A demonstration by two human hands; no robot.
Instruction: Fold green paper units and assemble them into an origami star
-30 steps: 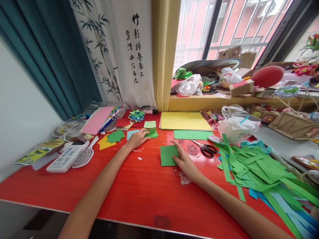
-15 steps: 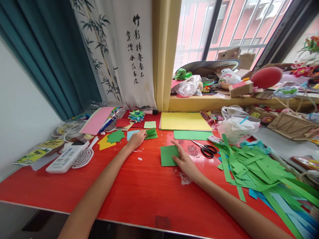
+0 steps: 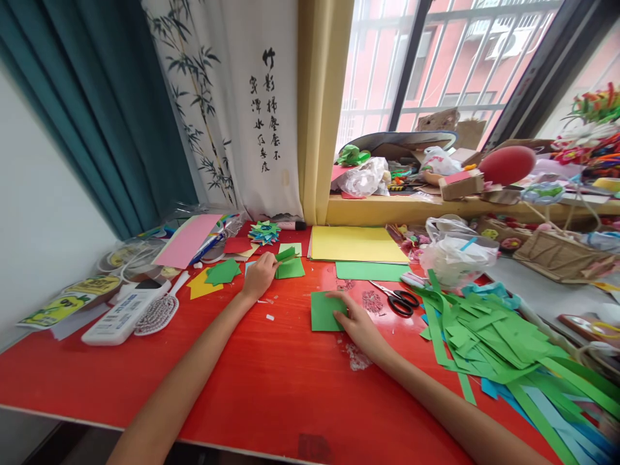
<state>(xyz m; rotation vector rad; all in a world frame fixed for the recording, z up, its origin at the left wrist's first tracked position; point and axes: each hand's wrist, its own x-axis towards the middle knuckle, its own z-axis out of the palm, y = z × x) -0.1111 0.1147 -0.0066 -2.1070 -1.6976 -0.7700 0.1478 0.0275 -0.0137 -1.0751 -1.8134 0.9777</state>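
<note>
My left hand (image 3: pixel 260 276) is pinching the edge of a small green paper piece (image 3: pixel 285 254), lifted at an angle. Below it another green paper square (image 3: pixel 291 268) lies flat on the red table. Closer to me, my right hand (image 3: pixel 356 318) has its thumb and fingers on the right edge of a green paper square (image 3: pixel 323 312). To the left of my left hand are green cut paper (image 3: pixel 223 272) and yellow cut paper (image 3: pixel 206 285). Black-handled scissors (image 3: pixel 401 300) rest just right of my right hand.
Green paper strips (image 3: pixel 494 336) heap at the right, over blue ones. Yellow sheets (image 3: pixel 356 245) and a green sheet (image 3: pixel 371 270) lie at the back, near a folded paper star (image 3: pixel 264 232). A hairbrush (image 3: pixel 157 314) and white case (image 3: pixel 116 318) sit left.
The green paper in my left hand now tilts up further from the square below. My right index finger has come down onto its paper square. The view has shifted slightly upward.
</note>
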